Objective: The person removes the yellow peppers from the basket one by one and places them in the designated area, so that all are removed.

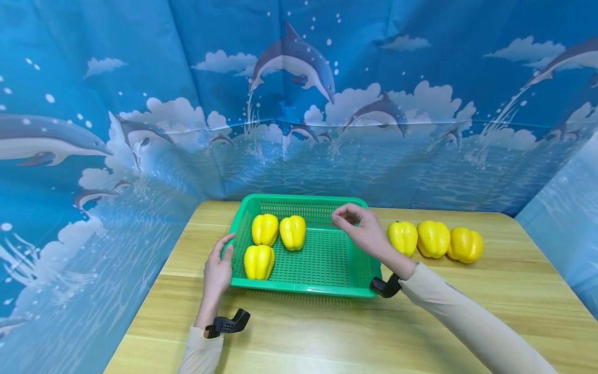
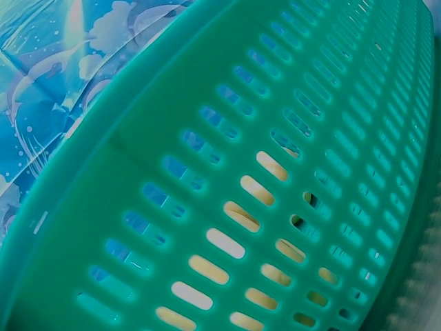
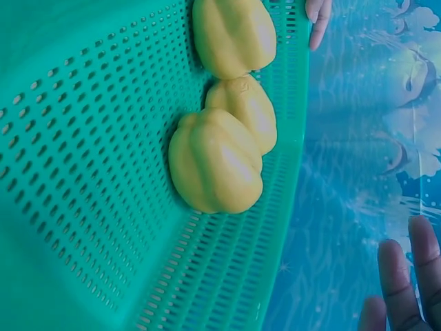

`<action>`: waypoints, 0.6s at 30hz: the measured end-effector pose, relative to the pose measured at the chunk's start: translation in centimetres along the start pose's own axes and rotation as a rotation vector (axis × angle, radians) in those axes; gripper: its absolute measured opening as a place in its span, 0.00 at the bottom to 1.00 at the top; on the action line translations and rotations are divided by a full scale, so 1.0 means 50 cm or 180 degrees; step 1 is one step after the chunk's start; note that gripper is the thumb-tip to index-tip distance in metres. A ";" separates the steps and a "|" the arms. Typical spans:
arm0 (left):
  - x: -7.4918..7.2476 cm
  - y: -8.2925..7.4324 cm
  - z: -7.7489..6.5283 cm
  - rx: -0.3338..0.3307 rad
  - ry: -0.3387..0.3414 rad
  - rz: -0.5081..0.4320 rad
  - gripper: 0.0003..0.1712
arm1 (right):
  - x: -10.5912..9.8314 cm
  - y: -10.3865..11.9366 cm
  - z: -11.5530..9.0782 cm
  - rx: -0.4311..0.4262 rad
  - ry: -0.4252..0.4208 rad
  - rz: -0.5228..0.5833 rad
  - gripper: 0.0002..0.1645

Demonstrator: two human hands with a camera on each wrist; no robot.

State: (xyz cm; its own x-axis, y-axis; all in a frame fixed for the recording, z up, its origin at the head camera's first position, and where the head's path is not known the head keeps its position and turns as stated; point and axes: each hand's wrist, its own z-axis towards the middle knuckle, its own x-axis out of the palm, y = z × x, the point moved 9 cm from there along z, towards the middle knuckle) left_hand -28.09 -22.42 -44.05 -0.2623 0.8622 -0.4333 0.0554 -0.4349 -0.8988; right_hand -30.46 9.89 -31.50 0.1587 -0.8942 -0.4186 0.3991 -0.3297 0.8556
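Observation:
A green plastic basket [image 1: 308, 289] with slotted walls stands on the table, holding three yellow bell peppers at its left side: one at the back left [image 1: 264, 229], one beside it [image 1: 293, 232], and one in front [image 1: 259, 262]. My left hand [image 1: 218, 267] holds the basket's left rim, thumb at the edge and fingers along the outside. Over the basket's right part hovers my right hand [image 1: 362, 228], empty, its fingers loosely bent. The right wrist view shows its fingers [image 3: 396, 279] apart. Only the basket wall [image 2: 227, 207] fills the left wrist view; the left hand is hidden there.
Three more yellow bell peppers lie in a row on the table right of the basket: the nearest one [image 1: 403, 238], a middle one [image 1: 433, 239] and a far one [image 1: 465, 244]. A blue dolphin-print curtain [image 1: 299, 156] hangs behind the wooden table [image 1: 420, 332].

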 end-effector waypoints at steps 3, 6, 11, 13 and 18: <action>0.001 -0.001 0.001 0.0007 0.0001 -0.0001 0.20 | 0.011 -0.004 0.010 0.0040 0.0074 0.0024 0.07; 0.000 -0.002 0.001 0.0020 0.0001 -0.0006 0.20 | 0.021 -0.017 0.022 0.0067 0.0073 0.0040 0.08; -0.001 -0.002 0.001 0.0021 0.0005 -0.0018 0.20 | 0.043 -0.087 0.052 0.0099 0.0079 0.0012 0.08; -0.001 -0.001 0.001 0.0027 -0.0002 -0.0014 0.20 | 0.054 -0.107 0.060 0.0132 0.0129 -0.0010 0.09; 0.001 0.003 0.001 0.0011 -0.0003 -0.0012 0.20 | 0.086 -0.122 0.075 0.0188 0.0315 -0.0267 0.16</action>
State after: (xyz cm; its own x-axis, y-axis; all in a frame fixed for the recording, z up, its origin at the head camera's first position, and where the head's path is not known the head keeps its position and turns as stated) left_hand -28.15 -22.48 -44.20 -0.2636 0.8636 -0.4298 0.0510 -0.4325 -0.9002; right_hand -35.58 6.91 -37.39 0.2164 -0.8294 -0.5150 0.3613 -0.4221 0.8315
